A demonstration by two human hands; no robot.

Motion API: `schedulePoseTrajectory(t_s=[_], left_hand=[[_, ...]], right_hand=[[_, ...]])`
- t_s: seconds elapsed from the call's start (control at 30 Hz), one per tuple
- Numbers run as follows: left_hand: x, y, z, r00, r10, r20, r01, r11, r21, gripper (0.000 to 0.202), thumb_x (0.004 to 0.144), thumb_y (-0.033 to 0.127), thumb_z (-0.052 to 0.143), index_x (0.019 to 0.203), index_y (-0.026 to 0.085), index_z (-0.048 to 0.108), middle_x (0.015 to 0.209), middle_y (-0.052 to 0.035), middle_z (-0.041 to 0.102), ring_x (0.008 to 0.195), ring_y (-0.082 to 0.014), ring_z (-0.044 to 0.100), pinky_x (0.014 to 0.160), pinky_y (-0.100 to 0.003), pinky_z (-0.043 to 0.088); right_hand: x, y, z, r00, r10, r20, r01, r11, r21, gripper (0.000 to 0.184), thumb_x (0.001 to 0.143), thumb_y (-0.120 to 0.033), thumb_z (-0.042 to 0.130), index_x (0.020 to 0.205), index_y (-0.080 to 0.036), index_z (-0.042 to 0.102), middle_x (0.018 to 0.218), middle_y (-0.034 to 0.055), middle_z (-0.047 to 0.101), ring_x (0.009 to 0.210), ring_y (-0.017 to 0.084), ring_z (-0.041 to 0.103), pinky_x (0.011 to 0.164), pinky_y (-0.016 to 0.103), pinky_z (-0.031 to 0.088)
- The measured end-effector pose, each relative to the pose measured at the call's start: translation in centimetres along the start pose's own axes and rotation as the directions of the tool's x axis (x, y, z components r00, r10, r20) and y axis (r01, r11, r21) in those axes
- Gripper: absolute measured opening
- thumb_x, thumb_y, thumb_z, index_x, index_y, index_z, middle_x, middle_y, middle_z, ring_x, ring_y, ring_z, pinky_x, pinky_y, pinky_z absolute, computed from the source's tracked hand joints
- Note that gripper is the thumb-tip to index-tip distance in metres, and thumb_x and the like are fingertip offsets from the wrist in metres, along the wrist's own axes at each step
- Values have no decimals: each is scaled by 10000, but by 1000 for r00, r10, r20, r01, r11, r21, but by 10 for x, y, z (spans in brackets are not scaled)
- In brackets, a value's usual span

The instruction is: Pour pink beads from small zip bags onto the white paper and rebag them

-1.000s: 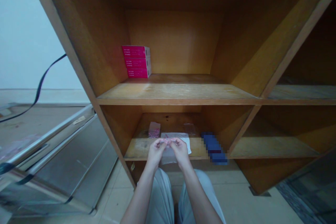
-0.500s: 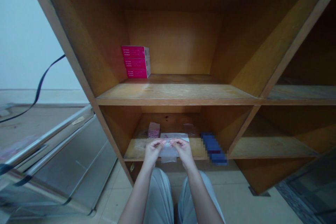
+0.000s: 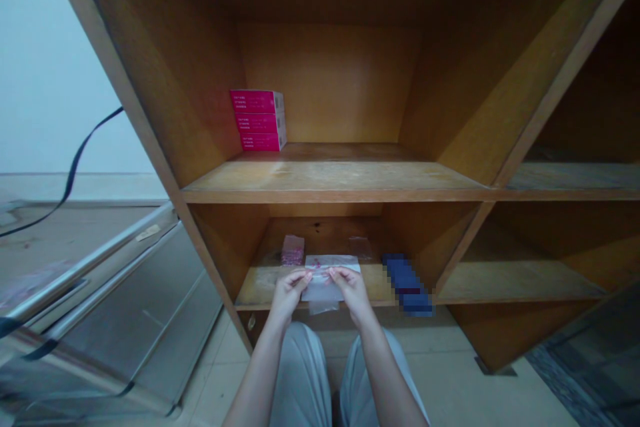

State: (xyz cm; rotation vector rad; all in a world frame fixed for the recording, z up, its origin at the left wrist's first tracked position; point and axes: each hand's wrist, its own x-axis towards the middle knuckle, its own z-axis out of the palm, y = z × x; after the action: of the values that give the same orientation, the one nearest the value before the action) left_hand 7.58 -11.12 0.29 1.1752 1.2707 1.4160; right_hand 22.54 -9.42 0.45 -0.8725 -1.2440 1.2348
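The left hand (image 3: 289, 295) and right hand (image 3: 354, 292) are both closed in a pinch on the top edge of a clear plastic bag (image 3: 325, 288), fingertips nearly meeting over a faint pink mark. The bag's long edge runs side to side between the hands, and its lower part hangs toward the person, over the front of a wooden shelf (image 3: 265, 290). Just beyond the left hand lies a pink packet (image 3: 293, 250); beyond the right hand lies a small clear bag (image 3: 361, 247). Right of the right hand, a blurred blue object (image 3: 407, 285) lies angled across the shelf. Farther up, above the left hand, three stacked pink boxes (image 3: 257, 120) stand on the next shelf (image 3: 330, 181).
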Motion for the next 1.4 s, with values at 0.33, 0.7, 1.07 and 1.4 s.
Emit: schedulePoseTrajectory(t_s=[0.33,0.7,1.07,1.4], left_hand=[[-9,5,2,973,-99,209,118,990,-80,454,680,429,575,1034,144,575,828,-77,661,626,-147,576,615,-264,440],[-2,-15,2,980,-106,170,117,991,-57,407,656,428,591,916,115,595,732,-45,632,582,-117,525,536,-213,392],[15,-23,6,979,-141,149,147,989,-29,385,624,456,603,807,118,601,623,-28,621,499,-111,534,475,-205,392],[53,-59,-30,986,-8,-168,6,1000,-16,247,668,377,538,698,132,546,553,-13,599,451,-119,557,478,-229,433]], right_hand=[[3,4,-8,999,23,-45,-19,997,78,264,713,-406,567,742,-162,662,700,22,637,626,133,529,595,233,391],[-1,17,-7,989,13,-145,0,996,93,520,692,-402,590,1175,-237,488,1146,71,557,1004,205,527,795,313,433],[0,36,-9,990,-17,-143,14,1000,-19,323,680,-389,598,920,-180,654,993,87,640,927,224,573,849,372,410],[15,67,-45,925,35,-377,-11,998,65,357,647,-386,622,916,-153,651,978,96,645,935,225,573,855,365,401]])
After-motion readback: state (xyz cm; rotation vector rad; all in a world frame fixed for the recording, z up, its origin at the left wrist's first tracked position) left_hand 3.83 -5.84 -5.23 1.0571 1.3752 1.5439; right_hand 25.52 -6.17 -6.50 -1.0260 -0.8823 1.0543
